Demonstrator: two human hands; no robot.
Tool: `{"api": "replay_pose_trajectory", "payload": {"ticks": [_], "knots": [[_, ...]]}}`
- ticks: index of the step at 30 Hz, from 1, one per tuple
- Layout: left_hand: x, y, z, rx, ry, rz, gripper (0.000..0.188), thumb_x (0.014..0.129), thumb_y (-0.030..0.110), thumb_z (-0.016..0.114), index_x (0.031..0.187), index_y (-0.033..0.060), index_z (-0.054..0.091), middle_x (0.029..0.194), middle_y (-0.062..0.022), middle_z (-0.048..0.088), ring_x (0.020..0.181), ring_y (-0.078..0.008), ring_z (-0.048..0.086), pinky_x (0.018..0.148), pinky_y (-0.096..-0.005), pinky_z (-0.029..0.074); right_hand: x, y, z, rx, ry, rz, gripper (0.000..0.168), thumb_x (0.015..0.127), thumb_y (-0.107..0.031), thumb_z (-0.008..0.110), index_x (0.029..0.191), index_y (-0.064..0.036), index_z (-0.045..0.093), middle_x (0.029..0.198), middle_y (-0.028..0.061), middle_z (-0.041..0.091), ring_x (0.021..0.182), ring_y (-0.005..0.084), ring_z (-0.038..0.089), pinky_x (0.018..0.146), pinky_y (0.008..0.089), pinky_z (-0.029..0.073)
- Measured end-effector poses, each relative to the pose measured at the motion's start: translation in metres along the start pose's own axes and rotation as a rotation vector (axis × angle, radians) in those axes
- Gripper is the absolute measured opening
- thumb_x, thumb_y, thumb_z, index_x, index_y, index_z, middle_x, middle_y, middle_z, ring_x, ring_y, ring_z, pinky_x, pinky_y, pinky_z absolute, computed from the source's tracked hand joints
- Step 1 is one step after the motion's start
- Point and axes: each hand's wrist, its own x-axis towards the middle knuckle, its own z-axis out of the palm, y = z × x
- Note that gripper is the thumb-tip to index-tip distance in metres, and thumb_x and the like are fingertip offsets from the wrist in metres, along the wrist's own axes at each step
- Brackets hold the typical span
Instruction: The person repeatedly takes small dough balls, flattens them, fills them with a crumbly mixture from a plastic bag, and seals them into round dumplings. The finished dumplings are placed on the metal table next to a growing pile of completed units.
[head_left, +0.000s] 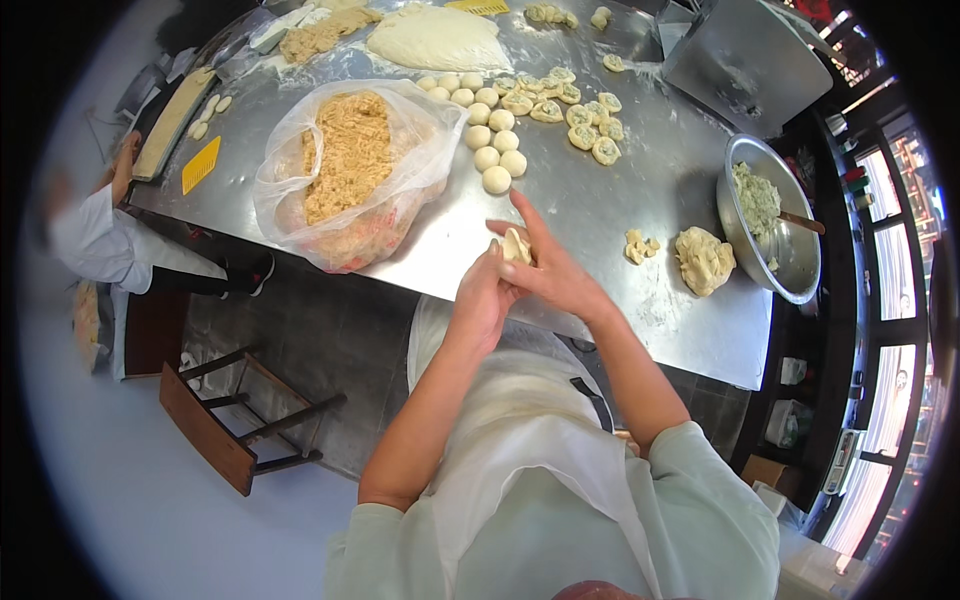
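Over the near edge of the steel table, my left hand (482, 300) cups a small piece of dough (516, 247) that looks hollowed. My right hand (559, 274) meets it from the other side, thumb against the dough and index finger stretched out. Part of the piece is hidden by my fingers. Just beyond my fingertips, round dough balls (496, 180) sit in rows. Behind them to the right lie several dough pieces with greenish filling (606, 150) showing on top. A lump of dough (705, 261) and small dough scraps (641, 246) rest to my right.
Left of my hands stands a plastic bag of crumbly orange-brown filling (349, 157). A steel bowl (799, 255) with pale green filling and a wooden-handled utensil is at right. Yellow scrapers (200, 165) and a dough slab (439, 37) lie farther off. Another person (112, 240) stands at far left, near a stool (206, 427).
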Motion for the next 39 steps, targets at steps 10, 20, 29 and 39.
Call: {"api": "replay_pose_trajectory", "payload": {"ticks": [10, 20, 29, 39], "knots": [[-0.014, -0.002, 0.003, 0.024, -0.060, 0.047, 0.055, 0.110, 0.053, 0.033, 0.135, 0.0080, 0.053, 0.122, -0.0055, 0.062, 0.104, -0.0150, 0.061, 0.086, -0.0335, 0.051, -0.001, 0.008, 0.027, 0.150, 0.235, 0.090, 0.035, 0.107, -0.030, 0.055, 0.119, -0.001, 0.071, 0.107, 0.0083, 0.072, 0.091, 0.0118, 0.062, 0.080, 0.0285, 0.053], [-0.018, 0.000, -0.018, 0.115, -0.166, -0.071, 0.055, 0.110, 0.056, 0.032, 0.119, 0.0075, 0.058, 0.098, -0.0040, 0.063, 0.083, -0.0134, 0.059, 0.072, -0.0304, 0.050, -0.002, -0.032, 0.010, 0.085, -0.126, 0.319, 0.045, 0.107, -0.038, 0.053, 0.133, -0.002, 0.063, 0.095, 0.0101, 0.073, 0.086, 0.0134, 0.068, 0.077, 0.0288, 0.056], [-0.017, -0.018, -0.007, 0.081, -0.166, 0.123, 0.060, 0.109, 0.056, 0.034, 0.135, 0.0048, 0.052, 0.123, -0.0075, 0.060, 0.105, -0.0175, 0.059, 0.087, -0.0376, 0.051, -0.015, -0.003, 0.014, -0.167, 0.148, -0.118, 0.047, 0.107, -0.033, 0.051, 0.145, -0.004, 0.055, 0.132, 0.0141, 0.065, 0.097, 0.0165, 0.065, 0.092, 0.0311, 0.051], [-0.016, -0.011, 0.041, 0.079, -0.075, -0.042, 0.059, 0.110, 0.054, 0.035, 0.127, 0.0015, 0.057, 0.103, -0.0060, 0.062, 0.081, -0.0121, 0.056, 0.073, -0.0288, 0.048, -0.031, -0.013, -0.021, 0.189, 0.037, 0.202, 0.044, 0.108, -0.035, 0.046, 0.133, -0.004, 0.064, 0.087, 0.0077, 0.070, 0.068, 0.0107, 0.065, 0.061, 0.0235, 0.053]]}}
